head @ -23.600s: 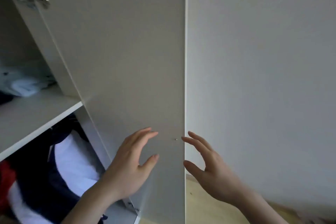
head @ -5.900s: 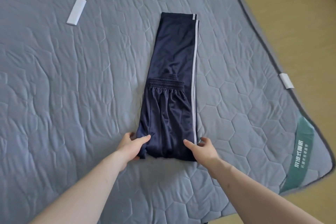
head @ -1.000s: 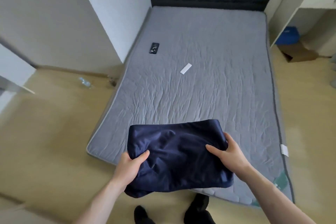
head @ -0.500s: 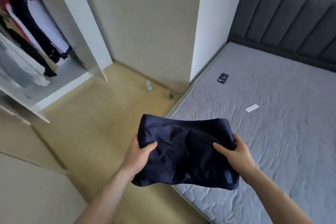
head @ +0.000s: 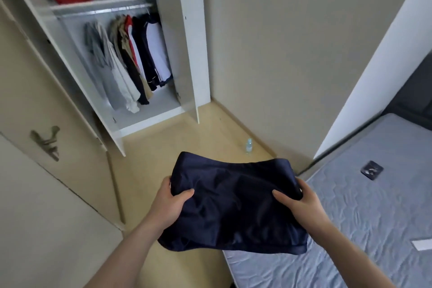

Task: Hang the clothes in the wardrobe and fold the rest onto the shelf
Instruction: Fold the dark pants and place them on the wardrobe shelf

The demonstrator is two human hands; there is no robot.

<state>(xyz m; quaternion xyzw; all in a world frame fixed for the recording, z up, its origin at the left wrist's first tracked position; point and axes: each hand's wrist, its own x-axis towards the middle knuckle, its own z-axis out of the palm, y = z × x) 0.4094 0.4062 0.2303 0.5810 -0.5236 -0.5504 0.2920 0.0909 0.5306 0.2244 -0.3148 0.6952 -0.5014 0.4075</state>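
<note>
Folded navy satin-like trousers bundle (head: 236,201) carried flat at waist level, in air over floor beside grey quilted mattress (head: 364,213). Left hand (head: 169,203) and right hand (head: 301,203) each clamp one short edge, thumb on top, fingers beneath: grip on both ends likely keeps folds from slipping apart. White open wardrobe (head: 191,37) ahead; upper shelf (head: 105,3) already holds folded piles, likely destination. Hanging garments (head: 131,58) fill rail below.

both hands (head: 236,207) grip folded navy trousers (head: 233,206); wardrobe (head: 187,54) open ahead
</note>
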